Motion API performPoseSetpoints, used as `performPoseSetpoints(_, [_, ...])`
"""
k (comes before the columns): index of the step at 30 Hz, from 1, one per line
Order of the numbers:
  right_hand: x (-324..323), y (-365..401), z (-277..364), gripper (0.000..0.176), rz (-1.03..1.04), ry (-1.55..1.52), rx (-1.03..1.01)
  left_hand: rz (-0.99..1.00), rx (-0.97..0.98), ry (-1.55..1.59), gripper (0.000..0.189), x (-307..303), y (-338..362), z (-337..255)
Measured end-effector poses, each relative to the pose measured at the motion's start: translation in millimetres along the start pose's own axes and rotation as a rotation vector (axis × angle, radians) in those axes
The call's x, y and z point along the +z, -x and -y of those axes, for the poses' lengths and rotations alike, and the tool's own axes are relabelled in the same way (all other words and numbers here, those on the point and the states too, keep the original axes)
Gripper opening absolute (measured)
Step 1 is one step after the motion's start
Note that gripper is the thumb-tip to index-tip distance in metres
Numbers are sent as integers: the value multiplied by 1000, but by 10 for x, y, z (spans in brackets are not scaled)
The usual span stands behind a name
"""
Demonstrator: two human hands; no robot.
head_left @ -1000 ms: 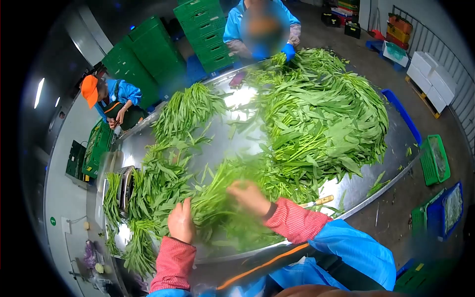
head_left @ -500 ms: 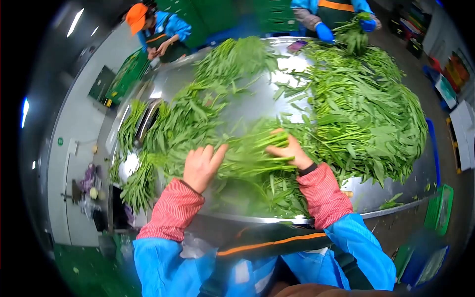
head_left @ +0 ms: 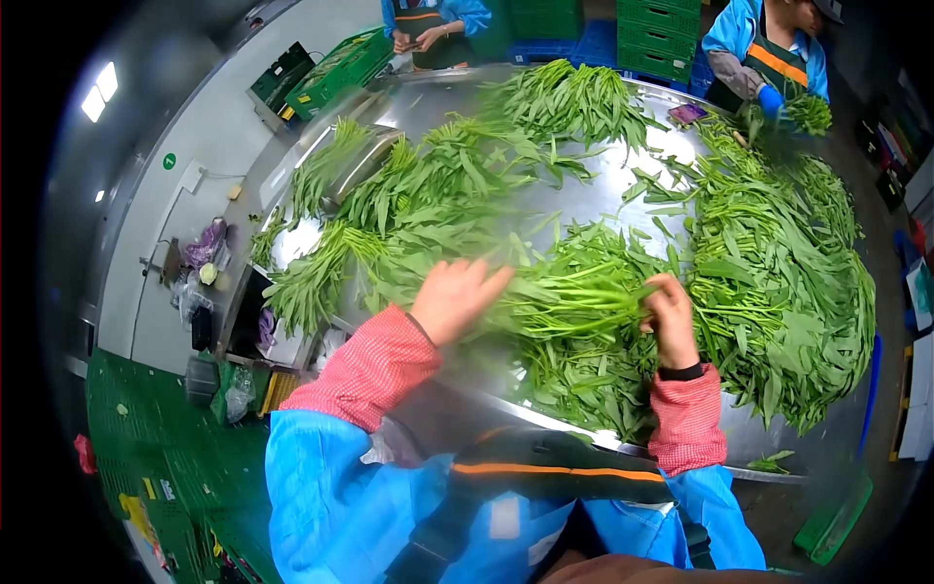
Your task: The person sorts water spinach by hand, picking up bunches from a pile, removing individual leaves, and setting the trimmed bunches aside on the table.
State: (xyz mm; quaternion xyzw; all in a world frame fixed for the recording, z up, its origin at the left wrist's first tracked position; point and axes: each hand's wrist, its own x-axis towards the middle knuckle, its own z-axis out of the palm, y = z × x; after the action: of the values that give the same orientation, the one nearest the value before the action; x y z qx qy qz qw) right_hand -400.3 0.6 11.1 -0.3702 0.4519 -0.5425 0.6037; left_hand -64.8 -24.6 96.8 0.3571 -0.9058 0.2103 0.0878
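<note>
A bunch of water spinach (head_left: pixel 574 304) lies lengthwise between my hands over the metal table. My right hand (head_left: pixel 671 316) is closed around the cut stem ends at the bunch's right side, fingers curled. At the leafy left end, my left hand (head_left: pixel 455 297) has its fingers stretched out beside the leaves; its fingertips are slightly blurred. Loose water spinach (head_left: pixel 589 384) lies beneath the bunch and reaches the table's near edge. A large heap of water spinach (head_left: pixel 778 273) is to the right of my right hand.
More bunches (head_left: pixel 336 258) lie left around a metal device (head_left: pixel 368 161), with another pile (head_left: pixel 579 102) at the far side of the steel table (head_left: pixel 603 185). Two people stand across it; one wears blue gloves (head_left: pixel 771 100) and holds greens. Green crates (head_left: pixel 341 73) stand behind.
The view has turned left, so the table appears shifted right. My right hand's fingers, spread apart before, are now curled at the stem ends. The gloved person's greens have moved lower.
</note>
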Motion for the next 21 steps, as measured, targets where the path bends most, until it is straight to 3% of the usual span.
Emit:
performPoseSetpoints(2, [-283,-74,2,11,-31,-323,-42,-11,-6,2,41,0,59,20])
performPoseSetpoints(4, [-406,-96,47,13,26,-207,-25,26,-29,11,41,-33,124,84])
performPoseSetpoints(7, [-387,-274,56,17,132,-8,-166,-6,122,4,42,-69,71,45])
performPoseSetpoints(10, [-215,-512,106,35,300,315,-341,-81,237,39,41,-171,-116,-123])
performPoseSetpoints(12, [60,-483,-68,46,553,481,-209,-100,292,63,41,-225,-240,-219])
performPoseSetpoints(14, [243,-280,-105,49,699,844,-113,-82,276,84,43,-233,-292,-235])
performPoseSetpoints(16, [198,-230,-235,46,725,604,67,-27,264,102,44,-217,-249,-178])
performPoseSetpoints(18, [44,-232,-459,39,695,336,107,48,205,167,46,-182,-164,-146])
performPoseSetpoints(21, [15,-32,-502,50,514,-188,330,92,140,219,46,-167,-114,-108])
